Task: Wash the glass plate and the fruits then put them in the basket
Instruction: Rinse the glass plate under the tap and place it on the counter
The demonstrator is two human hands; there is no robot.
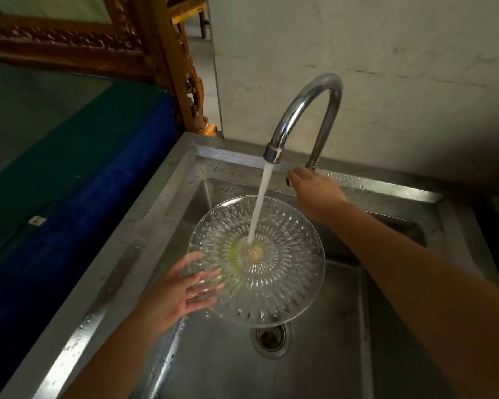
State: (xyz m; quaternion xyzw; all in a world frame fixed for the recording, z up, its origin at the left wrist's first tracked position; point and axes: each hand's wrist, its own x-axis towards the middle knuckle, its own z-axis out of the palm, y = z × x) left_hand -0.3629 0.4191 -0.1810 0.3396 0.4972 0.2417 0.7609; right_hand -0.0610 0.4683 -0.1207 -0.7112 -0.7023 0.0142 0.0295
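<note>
A person stands at a metal sink (343, 355). The left hand (182, 292) holds a round glass plate (271, 283) over the sink. The fingers of that hand are spread out straight under the near left edge of the plate, and they show through the glass. The grip is wide open and flat, and the plate rests on it. I cannot tell where the thumb is.

The plate has a bumpy pattern all over. It hangs above the sink floor, just on the far side of the drain hole (271, 336). Something yellow and green shows in the middle of the plate, but it is too blurry to tell what it is.

Water (261, 203) runs down from the curved shiny tap (300, 110) and hits the middle of the plate.

The right hand (314, 188) reaches to the far side of the sink, at the bottom of the tap. Its fingers point away, so I cannot tell what its grip holds or how far open it is.

On the left is a blue and green cloth (78, 168). Behind it stands a carved wooden frame (156, 53).
</note>
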